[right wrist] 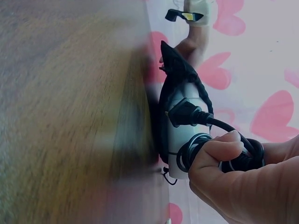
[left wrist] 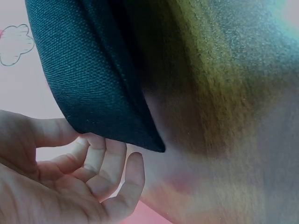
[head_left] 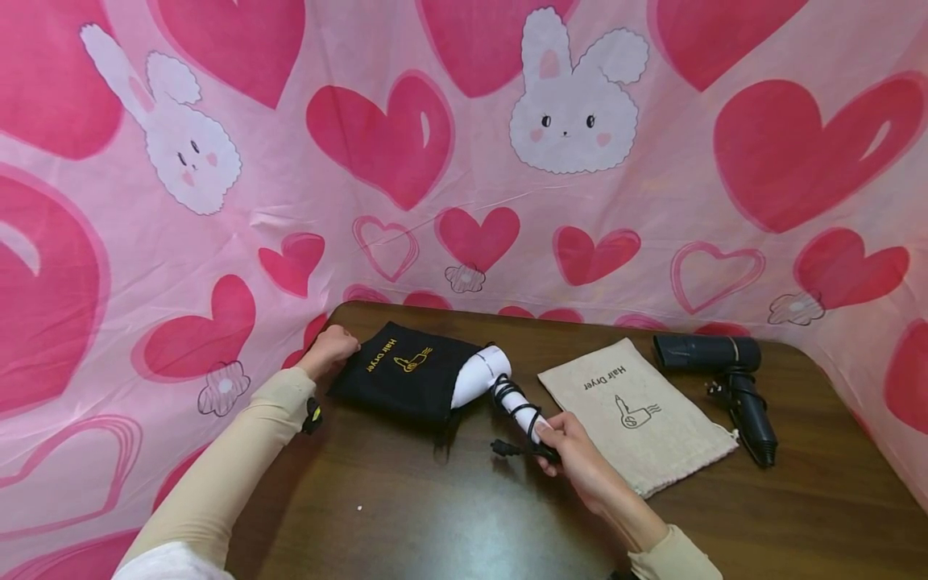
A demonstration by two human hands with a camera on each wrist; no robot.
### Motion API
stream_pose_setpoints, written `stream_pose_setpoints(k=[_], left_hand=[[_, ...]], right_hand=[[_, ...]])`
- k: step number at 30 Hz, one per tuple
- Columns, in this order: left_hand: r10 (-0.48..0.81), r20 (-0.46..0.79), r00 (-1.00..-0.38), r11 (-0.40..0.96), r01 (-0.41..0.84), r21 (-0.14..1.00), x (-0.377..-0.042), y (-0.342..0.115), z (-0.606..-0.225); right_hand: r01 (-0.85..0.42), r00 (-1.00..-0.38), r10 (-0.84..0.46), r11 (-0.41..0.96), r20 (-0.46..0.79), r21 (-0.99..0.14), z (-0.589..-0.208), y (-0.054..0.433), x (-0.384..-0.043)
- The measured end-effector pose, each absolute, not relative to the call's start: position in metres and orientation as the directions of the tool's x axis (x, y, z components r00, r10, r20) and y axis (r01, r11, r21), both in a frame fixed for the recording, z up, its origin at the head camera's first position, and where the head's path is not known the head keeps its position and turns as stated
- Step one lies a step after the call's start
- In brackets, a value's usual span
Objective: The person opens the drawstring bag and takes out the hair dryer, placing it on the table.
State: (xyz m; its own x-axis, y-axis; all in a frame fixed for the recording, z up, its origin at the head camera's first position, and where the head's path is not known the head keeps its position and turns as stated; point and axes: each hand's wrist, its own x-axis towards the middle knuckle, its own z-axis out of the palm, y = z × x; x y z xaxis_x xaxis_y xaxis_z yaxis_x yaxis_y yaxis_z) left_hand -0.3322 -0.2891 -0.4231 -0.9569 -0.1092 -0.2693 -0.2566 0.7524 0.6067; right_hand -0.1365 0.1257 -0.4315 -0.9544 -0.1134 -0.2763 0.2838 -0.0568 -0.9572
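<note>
A white hair dryer (head_left: 487,369) lies partly inside a black drawstring bag (head_left: 442,346) with yellow "Hair Dryer" print; its nozzle end is hidden in the cloth. My right hand (head_left: 573,455) grips the handle, around which the black cord (right wrist: 186,151) is wound. Beside those fingers the black plug (right wrist: 183,113) sticks out. At the bag's far left end, my left hand (head_left: 332,348) pinches the closed edge between thumb and fingers. From the left wrist view, the bag's corner (left wrist: 107,107) hangs just over the curled fingertips, and the little finger stands apart from it.
A beige bag (head_left: 645,419) printed "Hair Dryer" lies flat right of my right hand. Farther right is a black hair dryer (head_left: 706,354) with its cord at the handle. The brown wooden table (head_left: 406,515) meets a pink heart-patterned cloth (head_left: 478,177) at the back and sides.
</note>
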Motion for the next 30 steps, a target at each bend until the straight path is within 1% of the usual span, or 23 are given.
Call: stream_pose_setpoints(k=[8,30], left_hand=[[-0.134,-0.295,-0.946,0.745,-0.292,0.6,-0.3346,-0.2913,-0.4232],[-0.143,-0.297,-0.944,0.745,-0.3,0.596,-0.3345,-0.2934,-0.4216]], right_hand=[[0.294,-0.952,-0.104,-0.055,-0.287,-0.954,-0.4286,0.128,-0.1367],[0.308,-0.948,-0.091,-0.038,-0.304,-0.951,-0.4276,0.13,-0.1354]])
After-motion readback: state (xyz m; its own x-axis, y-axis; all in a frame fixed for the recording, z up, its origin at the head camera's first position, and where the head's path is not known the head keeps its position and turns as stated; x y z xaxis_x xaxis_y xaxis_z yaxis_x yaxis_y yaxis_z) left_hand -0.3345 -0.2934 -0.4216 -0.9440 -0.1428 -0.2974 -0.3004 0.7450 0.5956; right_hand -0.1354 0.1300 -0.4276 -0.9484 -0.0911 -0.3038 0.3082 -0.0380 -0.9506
